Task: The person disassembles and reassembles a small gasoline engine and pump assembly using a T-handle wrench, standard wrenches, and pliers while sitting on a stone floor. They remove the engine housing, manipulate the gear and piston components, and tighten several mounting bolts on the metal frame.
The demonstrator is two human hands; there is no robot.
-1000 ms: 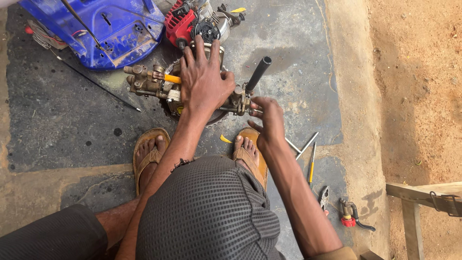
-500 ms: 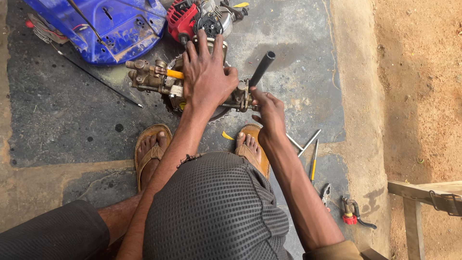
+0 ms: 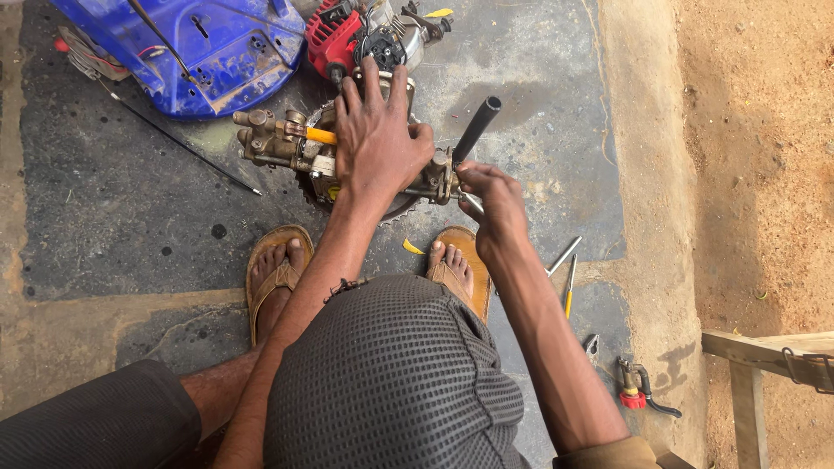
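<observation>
Head view, looking down: grimy brass pump body with valve fittings (image 3: 287, 143) lying on dark stained concrete floor (image 3: 113, 226) just ahead of two feet in tan leather sandals (image 3: 276, 265). Left hand (image 3: 378, 139) spread flat, palm down, pressing on top of pump, fingers splayed toward red-and-silver small engine (image 3: 347, 35) just beyond. Right hand (image 3: 486, 195) clenched around thin metal tool shaft at pump's right end, beside black tubular handle (image 3: 476, 130) angling up and away. Toothed round plate (image 3: 395, 208) showing under pump. Blue plastic tank shell (image 3: 200, 43) near, upper left. Loose metal rods and yellow-handled tool (image 3: 566, 274) by right foot; red-capped brass fitting (image 3: 632, 386) well apart, lower right.
</observation>
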